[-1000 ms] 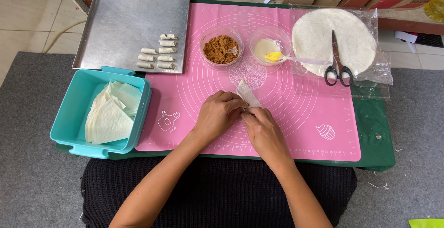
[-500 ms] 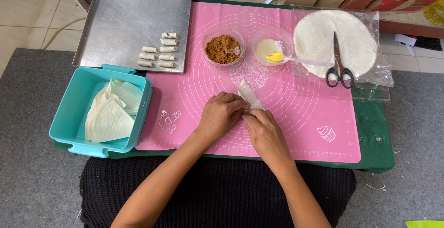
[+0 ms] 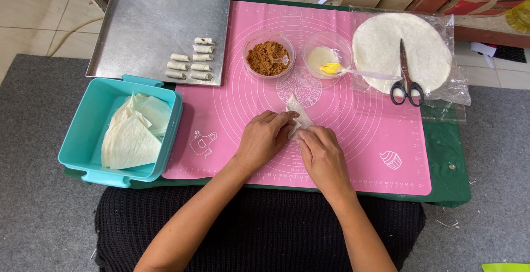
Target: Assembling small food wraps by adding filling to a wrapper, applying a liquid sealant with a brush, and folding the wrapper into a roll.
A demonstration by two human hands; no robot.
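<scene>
A thin white wrapper piece [image 3: 297, 109] lies on the pink silicone mat [image 3: 353, 139], its pointed end aimed away from me. My left hand [image 3: 265, 138] and my right hand [image 3: 320, 153] meet over its near end, fingertips pinching and rolling it. The part under my fingers is hidden. Beyond the hands sit a clear bowl of brown crumbly filling [image 3: 268, 57] and a clear bowl of white paste [image 3: 326, 56] with a yellow-tipped brush [image 3: 353, 72] resting in it.
A metal tray [image 3: 138, 23] at the back left holds several small finished rolls [image 3: 190, 66]. A teal box [image 3: 83, 134] at the left holds cut wrapper triangles. Round wrappers on plastic [image 3: 386, 45] at the back right carry black scissors [image 3: 406, 81]. Cardboard boxes line the far edge.
Both hands stay over the wrapper, fingers shifting slightly as they work its near end. Nothing else moved.
</scene>
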